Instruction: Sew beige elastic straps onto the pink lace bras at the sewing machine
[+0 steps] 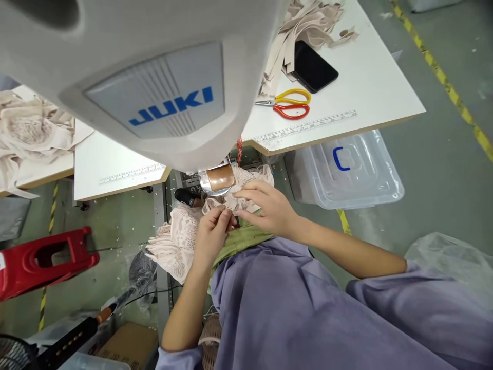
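In the head view my left hand [211,230] pinches the edge of a small beige fabric strip [230,201] between thumb and fingers. My right hand [272,209] is at the strip's other side, its thumb and forefinger around beige lace fabric [252,177] that runs back beneath the sewing machine head. Both hands are close together, just in front of the machine's shiny round metal part [216,180]. A pile of lace pieces [179,234] hangs left of my left hand. The exact fingertip contact is partly hidden.
The white JUKI sewing machine [154,87] looms over the hands. On the white table [370,67] lie scissors [290,104], a phone [315,68] and beige strips [308,23]. A lidded clear bin [354,172] stands at right, a red stool [50,259] at left.
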`<state>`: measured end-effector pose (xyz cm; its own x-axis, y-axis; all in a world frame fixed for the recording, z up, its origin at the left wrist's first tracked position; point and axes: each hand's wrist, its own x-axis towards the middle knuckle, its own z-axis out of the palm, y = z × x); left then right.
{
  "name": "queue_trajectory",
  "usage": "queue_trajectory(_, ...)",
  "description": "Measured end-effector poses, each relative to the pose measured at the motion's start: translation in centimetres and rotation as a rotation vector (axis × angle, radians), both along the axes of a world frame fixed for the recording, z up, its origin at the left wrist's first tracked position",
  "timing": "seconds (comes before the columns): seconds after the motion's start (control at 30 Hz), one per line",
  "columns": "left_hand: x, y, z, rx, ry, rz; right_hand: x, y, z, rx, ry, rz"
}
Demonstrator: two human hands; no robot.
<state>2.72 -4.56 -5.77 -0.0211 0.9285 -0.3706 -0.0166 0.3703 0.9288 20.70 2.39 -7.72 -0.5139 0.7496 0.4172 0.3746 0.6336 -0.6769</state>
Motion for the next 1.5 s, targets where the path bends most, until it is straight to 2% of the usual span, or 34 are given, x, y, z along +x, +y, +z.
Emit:
queue_trajectory(0.1,0.1,0.1,0.7,0.035,0.195,-0.033,-0.3,0.2,-0.1,-0.024,-0.097,0.116)
queue_trajectory(0.23,0.1,0.3,1.1,0.043,0.340,-0.085,-0.2,0.9,0.0,0.124,-0.113,0.159)
queue_trajectory(0.4,0.2,0.2,0.5,0.039,0.288,-0.075,0.3,1.2,0.1,0.052,-0.122,0.154)
queue_trajectory(0.57,0.7,0.6,0.0,0.038,0.175,-0.006,-0.1,0.1,-1.7,0.103,-0.033,0.027)
queue_trajectory(0.67,0.8,1.0,0.0,0.040,0.216,0.010,-0.7,-1.0,-2.6,0.108,0.028,-0.041)
queue_trajectory(0.77,0.5,1.5,-0.1,-0.006,0.353,0.013,-0.4,-0.3,-2.8,0.105,-0.001,0.071)
queue_trajectory(0.83,0.0,1.8,-0.1,-0.047,0.386,-0.003,0.9,2.5,-2.6,0.057,-0.087,0.137)
queue_trajectory(0.87,-0.3,1.9,-0.1,-0.057,0.375,-0.016,2.0,4.7,-2.4,0.028,-0.145,0.099)
queue_trajectory(0.9,-0.5,2.0,-0.1,-0.059,0.361,-0.026,3.2,7.4,-2.1,0.004,-0.216,-0.003)
queue_trajectory(0.97,-0.9,2.2,0.1,-0.049,0.340,-0.033,6.0,13.4,-1.2,-0.001,-0.378,-0.315)
queue_trajectory(1.0,-0.9,2.2,0.3,-0.042,0.326,-0.029,7.2,16.4,-0.7,0.003,-0.485,-0.421)
queue_trajectory(1.03,-0.9,2.2,0.5,-0.036,0.306,-0.026,8.2,19.1,-0.3,-0.005,-0.600,-0.461)
queue_trajectory(1.1,-0.8,2.1,0.9,-0.030,0.238,-0.009,9.5,23.0,0.3,-0.043,-0.692,-0.402)
queue_trajectory(1.17,-0.8,1.9,1.0,-0.044,0.127,0.025,9.9,24.4,0.5,-0.031,-0.837,-0.326)
queue_trajectory(1.23,-1.0,1.7,0.8,-0.081,-0.028,0.082,10.0,23.1,0.6,-0.012,-0.914,-0.277)
queue_trajectory(1.3,-1.4,1.5,0.6,-0.132,-0.204,0.146,10.1,19.5,0.9,-0.025,-0.853,-0.262)
queue_trajectory(1.4,-2.1,1.3,0.5,-0.196,-0.401,0.215,10.2,11.6,1.7,-0.197,-0.654,-0.231)
queue_trajectory(1.5,-2.3,1.4,0.6,-0.235,-0.473,0.244,9.5,3.7,2.5,-0.262,-0.568,-0.011)
